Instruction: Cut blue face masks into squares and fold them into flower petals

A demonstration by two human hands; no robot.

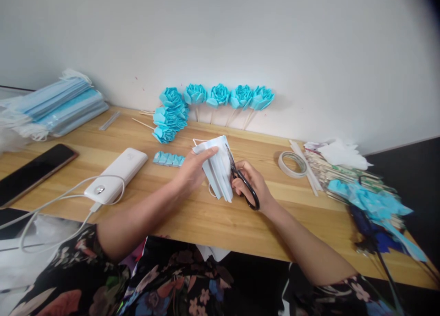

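Note:
In the middle of the view, my left hand [195, 168] pinches a pale blue face mask [218, 171] with its thumb on top, above the table. White ear loops show at the mask's upper left and lower edges. My right hand [252, 185] is closed round the black scissors [244, 184], whose blades point up and lie against the mask's right side. Just left of my left hand, a pleated light blue strip [167, 158] lies on the table. Behind the hands are several blue paper-like flowers [218, 95] on thin sticks.
Stacked masks [65, 105] are at the back left. A black phone [34, 171] and a white power bank [117, 174] with a cable lie left. A tape roll [292, 164], sticks and blue scraps [373, 199] are on the right of the wooden table [192, 215], against the wall.

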